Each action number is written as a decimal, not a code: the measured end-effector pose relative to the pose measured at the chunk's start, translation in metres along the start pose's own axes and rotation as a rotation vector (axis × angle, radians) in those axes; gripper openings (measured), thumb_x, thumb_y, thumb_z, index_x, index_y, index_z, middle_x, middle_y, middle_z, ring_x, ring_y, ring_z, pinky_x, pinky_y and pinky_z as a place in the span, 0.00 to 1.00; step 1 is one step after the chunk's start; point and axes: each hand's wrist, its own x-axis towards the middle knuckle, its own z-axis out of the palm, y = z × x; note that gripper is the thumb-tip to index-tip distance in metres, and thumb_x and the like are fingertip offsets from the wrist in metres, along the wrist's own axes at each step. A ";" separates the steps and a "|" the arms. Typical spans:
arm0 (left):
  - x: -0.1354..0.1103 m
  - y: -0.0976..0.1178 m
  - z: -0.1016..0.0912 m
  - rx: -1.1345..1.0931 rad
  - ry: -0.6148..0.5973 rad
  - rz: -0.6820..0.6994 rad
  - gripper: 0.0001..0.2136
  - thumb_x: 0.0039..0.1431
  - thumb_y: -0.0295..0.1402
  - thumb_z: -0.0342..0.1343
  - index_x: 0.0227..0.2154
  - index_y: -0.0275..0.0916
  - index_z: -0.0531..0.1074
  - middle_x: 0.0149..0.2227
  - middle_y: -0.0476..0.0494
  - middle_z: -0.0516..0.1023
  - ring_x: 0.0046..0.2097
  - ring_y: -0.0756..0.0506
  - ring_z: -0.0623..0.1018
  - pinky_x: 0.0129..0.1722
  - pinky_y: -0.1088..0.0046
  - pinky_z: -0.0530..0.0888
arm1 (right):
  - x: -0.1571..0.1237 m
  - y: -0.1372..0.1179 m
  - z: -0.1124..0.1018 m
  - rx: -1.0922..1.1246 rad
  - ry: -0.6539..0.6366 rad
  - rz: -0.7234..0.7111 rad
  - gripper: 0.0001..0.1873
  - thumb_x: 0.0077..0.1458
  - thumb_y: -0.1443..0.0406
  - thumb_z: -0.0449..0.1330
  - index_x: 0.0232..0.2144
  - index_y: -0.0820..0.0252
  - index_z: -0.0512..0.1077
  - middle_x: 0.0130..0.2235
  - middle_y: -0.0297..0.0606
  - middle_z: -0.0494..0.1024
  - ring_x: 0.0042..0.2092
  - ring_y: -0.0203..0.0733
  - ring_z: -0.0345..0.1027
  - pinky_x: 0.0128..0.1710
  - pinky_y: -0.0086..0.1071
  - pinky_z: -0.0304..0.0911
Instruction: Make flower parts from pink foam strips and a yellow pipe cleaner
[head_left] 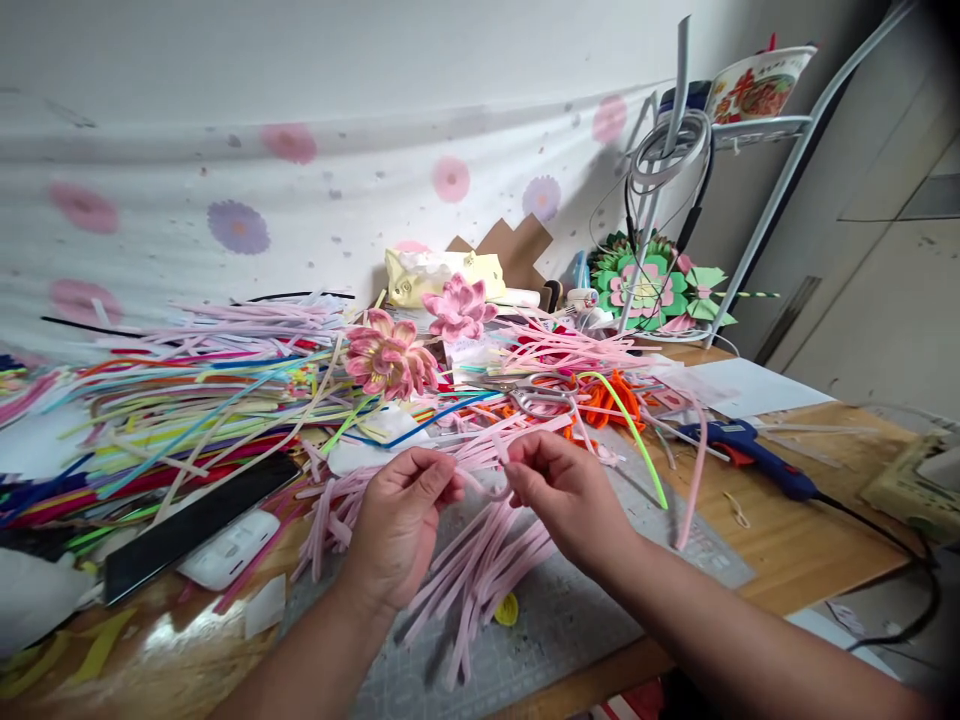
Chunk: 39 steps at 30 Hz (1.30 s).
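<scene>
Between my two hands a pink pipe cleaner (480, 484) is stretched and bent into a curve. My left hand (401, 525) pinches one end of it, thumb against fingers. The other part is pinched by my right hand (566, 490), a short piece sticking up by the fingertips. Below them a bundle of pink pipe cleaners (480, 580) lies on the grey cutting mat (585, 640), with a small yellow coil (507, 609) beside it. Farther back stand two pink pipe-cleaner flowers, one darker flower (391, 355) and one lighter flower (459, 308).
Piles of colourful pipe cleaners (202, 400) cover the left. A black phone (199, 525) lies there beside a white case (229, 550). Scissors (540, 395) rest behind my hands. At right lies a blue glue gun (750, 455) with its cord; a metal rack (780, 220) stands behind.
</scene>
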 end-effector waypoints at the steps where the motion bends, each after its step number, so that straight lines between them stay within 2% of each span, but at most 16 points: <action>1: 0.000 0.001 -0.001 0.073 -0.015 0.022 0.04 0.43 0.30 0.63 0.22 0.37 0.74 0.21 0.51 0.75 0.25 0.52 0.72 0.28 0.78 0.69 | -0.002 0.000 0.001 -0.091 -0.033 -0.030 0.05 0.49 0.63 0.56 0.25 0.60 0.64 0.23 0.30 0.64 0.24 0.33 0.59 0.23 0.27 0.57; 5: -0.003 0.002 -0.003 0.469 -0.073 0.136 0.03 0.43 0.29 0.63 0.22 0.37 0.76 0.23 0.48 0.77 0.27 0.49 0.75 0.30 0.76 0.71 | -0.006 0.003 0.003 -0.430 -0.056 -0.205 0.03 0.51 0.68 0.54 0.26 0.59 0.64 0.27 0.34 0.67 0.29 0.35 0.61 0.27 0.28 0.56; 9: -0.006 0.002 -0.002 0.581 -0.104 0.131 0.03 0.44 0.30 0.63 0.21 0.37 0.77 0.22 0.47 0.78 0.26 0.48 0.76 0.28 0.75 0.72 | -0.008 0.008 0.001 -0.616 -0.086 -0.310 0.03 0.52 0.70 0.55 0.28 0.58 0.66 0.27 0.33 0.69 0.30 0.35 0.61 0.29 0.28 0.55; 13: -0.004 -0.001 -0.002 0.427 -0.082 0.050 0.03 0.43 0.31 0.63 0.21 0.37 0.77 0.20 0.48 0.78 0.24 0.49 0.76 0.26 0.75 0.72 | -0.008 0.009 -0.001 -0.648 -0.111 -0.444 0.05 0.53 0.73 0.54 0.29 0.59 0.67 0.28 0.34 0.70 0.32 0.36 0.61 0.31 0.29 0.56; 15: -0.004 -0.001 -0.002 0.370 -0.077 0.021 0.04 0.43 0.31 0.63 0.22 0.36 0.77 0.21 0.47 0.78 0.23 0.49 0.76 0.26 0.75 0.73 | -0.007 0.007 -0.001 -0.629 -0.122 -0.438 0.06 0.52 0.74 0.54 0.29 0.60 0.68 0.28 0.34 0.70 0.31 0.35 0.61 0.31 0.28 0.56; 20: -0.005 0.000 -0.003 0.393 -0.110 0.035 0.04 0.46 0.31 0.61 0.22 0.35 0.76 0.21 0.47 0.78 0.23 0.50 0.75 0.24 0.78 0.72 | -0.005 0.005 -0.002 -0.573 -0.124 -0.365 0.05 0.51 0.73 0.57 0.26 0.61 0.70 0.24 0.32 0.68 0.27 0.34 0.61 0.27 0.26 0.56; 25: -0.003 0.004 -0.004 0.214 -0.045 -0.017 0.06 0.46 0.30 0.60 0.18 0.34 0.72 0.17 0.49 0.74 0.20 0.55 0.69 0.21 0.83 0.66 | -0.005 0.013 -0.007 -0.565 -0.163 -0.431 0.06 0.56 0.68 0.56 0.34 0.61 0.74 0.28 0.36 0.72 0.30 0.35 0.65 0.29 0.27 0.60; 27: -0.002 0.005 -0.003 0.147 -0.012 -0.062 0.08 0.45 0.30 0.60 0.17 0.34 0.71 0.16 0.50 0.73 0.19 0.56 0.67 0.19 0.83 0.63 | -0.007 0.017 -0.007 -0.642 -0.153 -0.506 0.09 0.57 0.68 0.55 0.39 0.63 0.73 0.29 0.38 0.74 0.30 0.36 0.66 0.30 0.27 0.61; 30: -0.002 0.003 -0.001 0.058 0.034 -0.120 0.09 0.44 0.30 0.61 0.16 0.34 0.70 0.15 0.50 0.71 0.18 0.56 0.65 0.18 0.83 0.61 | -0.011 0.019 -0.006 -0.876 -0.101 -0.677 0.16 0.56 0.65 0.57 0.46 0.70 0.69 0.34 0.44 0.75 0.34 0.41 0.66 0.32 0.32 0.63; 33: -0.003 0.000 0.000 -0.034 0.065 -0.168 0.08 0.42 0.29 0.63 0.17 0.34 0.69 0.15 0.51 0.70 0.18 0.56 0.65 0.17 0.84 0.60 | -0.013 0.019 -0.005 -1.126 -0.121 -0.788 0.19 0.57 0.65 0.56 0.48 0.73 0.67 0.33 0.44 0.75 0.32 0.44 0.66 0.31 0.35 0.62; 36: -0.003 -0.004 0.000 -0.085 0.083 -0.211 0.08 0.41 0.28 0.63 0.17 0.34 0.69 0.15 0.52 0.70 0.17 0.56 0.64 0.16 0.83 0.59 | -0.012 0.019 -0.003 -1.265 -0.129 -0.811 0.17 0.58 0.66 0.54 0.47 0.73 0.67 0.30 0.42 0.75 0.30 0.44 0.66 0.28 0.35 0.60; 39: -0.001 -0.005 -0.002 -0.071 0.097 -0.213 0.09 0.41 0.29 0.64 0.16 0.34 0.69 0.15 0.52 0.70 0.18 0.56 0.64 0.17 0.83 0.59 | -0.008 0.020 -0.002 -1.291 -0.138 -0.764 0.14 0.58 0.66 0.54 0.44 0.70 0.69 0.29 0.38 0.74 0.29 0.42 0.66 0.26 0.34 0.57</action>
